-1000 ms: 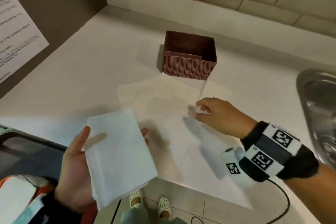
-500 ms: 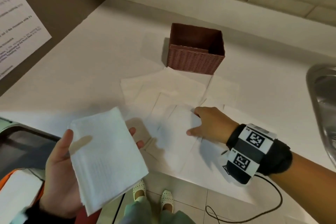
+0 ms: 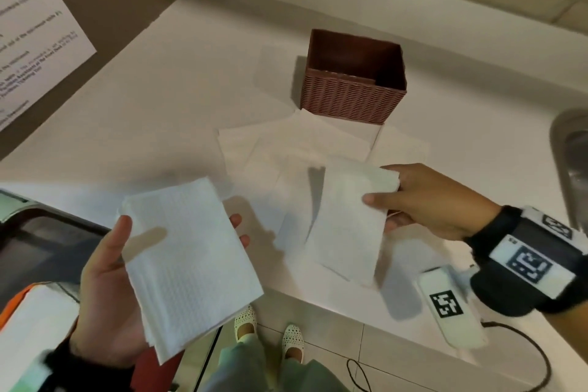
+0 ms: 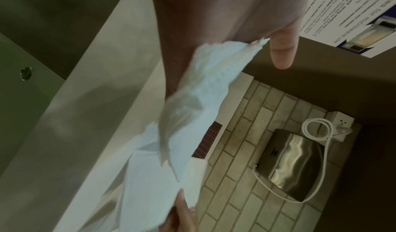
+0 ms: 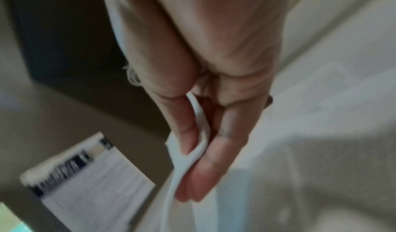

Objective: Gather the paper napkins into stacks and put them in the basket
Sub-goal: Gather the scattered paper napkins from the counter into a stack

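My left hand [image 3: 114,283] lies palm up under a stack of white napkins [image 3: 187,261], thumb over its left edge and fingertips curled round the right edge. The stack's ragged edge [image 4: 193,100] also shows in the left wrist view. My right hand [image 3: 413,200] pinches one white napkin [image 3: 346,223] between thumb and fingers and holds it lifted above the counter. This pinch on the napkin's edge [image 5: 199,134] is plain in the right wrist view. More napkins [image 3: 286,153] lie spread on the white counter in front of the brown woven basket [image 3: 353,95], which looks empty.
A steel sink [image 3: 572,162] sits at the right edge. A dark appliance [image 3: 41,232] stands at the left by the counter's front edge. A printed notice [image 3: 31,25] hangs on the brown left wall. Below the counter edge are the floor and my shoes [image 3: 245,321].
My right hand went from pressing on the spread napkins to pinching one and lifting it off the counter. The left hand kept holding its stack.
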A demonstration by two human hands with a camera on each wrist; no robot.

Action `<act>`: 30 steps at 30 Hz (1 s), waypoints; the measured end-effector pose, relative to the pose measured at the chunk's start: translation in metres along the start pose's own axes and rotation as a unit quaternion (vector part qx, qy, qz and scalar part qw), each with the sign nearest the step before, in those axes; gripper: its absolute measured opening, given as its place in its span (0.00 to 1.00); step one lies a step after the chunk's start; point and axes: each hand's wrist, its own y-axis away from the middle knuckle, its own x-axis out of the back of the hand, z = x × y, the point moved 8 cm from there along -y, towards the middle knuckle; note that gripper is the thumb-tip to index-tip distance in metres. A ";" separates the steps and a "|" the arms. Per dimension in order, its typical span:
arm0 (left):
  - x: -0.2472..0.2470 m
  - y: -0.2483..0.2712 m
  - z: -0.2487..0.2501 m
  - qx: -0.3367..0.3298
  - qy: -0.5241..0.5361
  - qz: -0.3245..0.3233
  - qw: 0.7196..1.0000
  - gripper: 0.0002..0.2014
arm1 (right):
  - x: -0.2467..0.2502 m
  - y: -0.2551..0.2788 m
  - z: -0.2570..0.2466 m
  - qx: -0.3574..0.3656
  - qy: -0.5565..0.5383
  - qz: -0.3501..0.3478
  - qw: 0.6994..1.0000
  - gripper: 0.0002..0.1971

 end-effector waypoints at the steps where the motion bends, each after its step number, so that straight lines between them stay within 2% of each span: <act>1: 0.001 0.000 0.001 -0.003 0.002 0.000 1.000 0.40 | -0.005 0.003 -0.004 -0.002 -0.025 -0.031 0.999 0.13; 4: 0.010 0.003 0.005 -0.013 0.002 0.013 1.000 0.40 | -0.018 0.000 -0.016 -0.008 -0.111 -0.088 0.990 0.14; 7: 0.018 0.005 0.006 -0.013 0.005 0.021 1.000 0.39 | -0.034 -0.020 -0.015 -0.027 -0.119 -0.076 0.990 0.13; 9: 0.018 0.006 0.006 -0.013 0.003 0.017 1.000 0.39 | -0.044 -0.036 -0.007 -0.040 -0.073 -0.057 0.995 0.15; 13: 0.014 0.006 0.005 -0.016 0.001 0.014 1.000 0.39 | -0.043 -0.053 0.005 -0.039 0.099 0.009 0.994 0.17; 16: 0.018 0.008 0.006 -0.017 0.002 0.024 1.000 0.37 | -0.041 -0.052 -0.001 -0.011 0.152 0.034 0.988 0.17; 18: 0.020 0.007 0.005 -0.012 0.003 0.024 1.000 0.38 | -0.041 -0.050 -0.011 0.030 0.258 0.069 0.963 0.23; 21: 0.017 0.004 0.004 -0.006 0.001 0.016 1.000 0.39 | -0.044 -0.049 -0.024 0.097 0.468 0.131 0.869 0.28; 22: 0.015 0.003 0.004 -0.006 0.001 0.013 1.000 0.38 | -0.046 -0.050 -0.026 0.115 0.488 0.139 0.854 0.29; 24: 0.016 0.003 0.004 -0.006 0.002 0.009 1.000 0.38 | -0.048 -0.054 -0.026 0.122 0.478 0.124 0.861 0.29; 28: 0.024 0.003 0.003 0.002 0.006 0.014 1.000 0.39 | -0.044 -0.063 -0.024 0.082 0.367 0.076 0.923 0.31; 30: 0.025 0.003 0.005 0.001 0.005 0.018 1.000 0.38 | -0.043 -0.067 -0.025 0.067 0.356 0.070 0.930 0.28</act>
